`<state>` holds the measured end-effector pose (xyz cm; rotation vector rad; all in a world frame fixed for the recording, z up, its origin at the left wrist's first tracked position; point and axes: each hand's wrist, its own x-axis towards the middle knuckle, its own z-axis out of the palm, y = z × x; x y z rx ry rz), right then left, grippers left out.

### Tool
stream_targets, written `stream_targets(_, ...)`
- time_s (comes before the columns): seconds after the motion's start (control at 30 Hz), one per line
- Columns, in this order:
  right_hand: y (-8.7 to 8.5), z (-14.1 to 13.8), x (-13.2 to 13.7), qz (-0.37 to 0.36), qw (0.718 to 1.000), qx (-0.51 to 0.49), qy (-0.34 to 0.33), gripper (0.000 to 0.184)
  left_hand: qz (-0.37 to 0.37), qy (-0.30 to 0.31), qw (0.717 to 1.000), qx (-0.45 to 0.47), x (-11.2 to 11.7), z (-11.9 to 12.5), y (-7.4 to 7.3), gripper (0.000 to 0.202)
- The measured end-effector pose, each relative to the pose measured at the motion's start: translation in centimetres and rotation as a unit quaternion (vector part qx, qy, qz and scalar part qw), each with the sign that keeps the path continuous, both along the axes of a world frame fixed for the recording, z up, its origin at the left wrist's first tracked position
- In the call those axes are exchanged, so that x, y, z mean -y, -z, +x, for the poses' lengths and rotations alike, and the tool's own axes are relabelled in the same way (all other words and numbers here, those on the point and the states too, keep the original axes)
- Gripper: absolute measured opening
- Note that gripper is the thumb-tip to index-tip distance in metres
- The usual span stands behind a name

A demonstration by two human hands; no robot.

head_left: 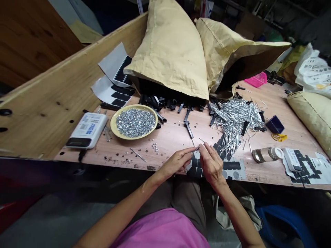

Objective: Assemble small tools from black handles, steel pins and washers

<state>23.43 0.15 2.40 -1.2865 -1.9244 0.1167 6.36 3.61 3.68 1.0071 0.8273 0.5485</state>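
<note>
My left hand point(178, 160) and my right hand point(210, 162) meet at the fingertips over the table's front edge. The right fingers pinch together, and a thin metal pin point(201, 140) sticks out beyond them. A small dark piece shows at the left fingertips, which are closed; most of it is hidden. Just beyond the hands lies a black plastic part point(189, 129) with a metal pin coming out of its near end. To the right is a heap of long silver pins point(235, 117) with black parts among them. A yellow bowl point(113, 128) of small metal washers or nuts stands left.
Two large paper sacks point(173, 44) lie open at the back, with black parts spilling out. A white box-shaped device point(88, 129) sits at left. On the right are a dark blue cup point(275, 124), a glass jar point(262, 155) and black sticker sheets point(310, 168).
</note>
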Motion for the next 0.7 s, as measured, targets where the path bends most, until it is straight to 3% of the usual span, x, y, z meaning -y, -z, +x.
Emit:
stream_targets(0.2, -1.6, 0.5, -0.8, 0.028, 0.995, 0.098, -0.020, 0.033, -0.058, 0.022, 0.996, 0.059, -0.6, -0.4, -0.3, 0.065)
stream_targets(0.37, -4.0, 0.6, -1.7, 0.046, 0.999, 0.015, -0.020, 0.038, -0.090, 0.052, 0.987, 0.123, -1.1, -0.6, -0.7, 0.061)
stream_targets(0.47, -5.1, 0.5, -2.5, -0.032, 0.998, -0.060, -0.007, 0.026, -0.104, 0.071, 0.981, 0.148, -1.1, -0.8, -0.8, 0.060)
stream_targets(0.7, -5.7, 0.8, -3.7, -0.188, 0.969, -0.124, -0.105, 0.021, -0.107, 0.084, 0.978, 0.160, -0.9, -1.2, -0.4, 0.061)
